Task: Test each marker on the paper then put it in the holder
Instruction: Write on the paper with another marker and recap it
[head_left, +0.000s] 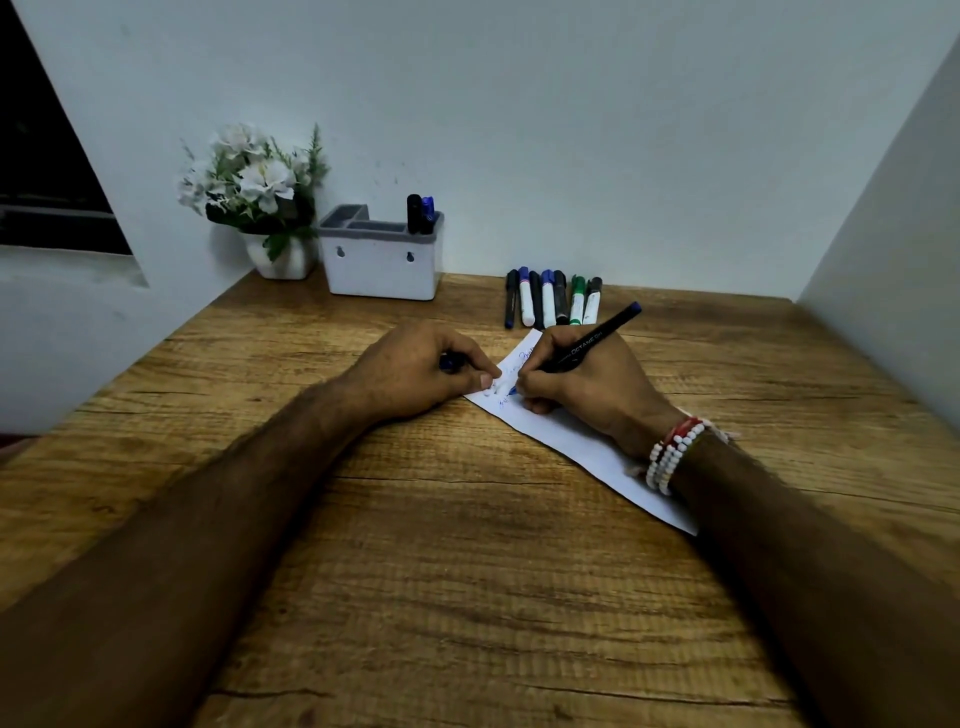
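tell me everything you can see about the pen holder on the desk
The holder is a white, plastic-looking rectangular box with a grey insert on top split into several compartments. Two small keyhole-shaped slots show on its front face. It stands upright at the back of the wooden desk, near the wall, just right of a white pot of flowers. Two capped markers, one black and one blue, stand upright in its rightmost compartment; the other compartments look empty. Neither hand touches it.

Both forearms bare, no sleeves. Right wrist (675, 457) wears stacked bead bracelets (670, 460): white strands, one red-and-white, with a pale thread.
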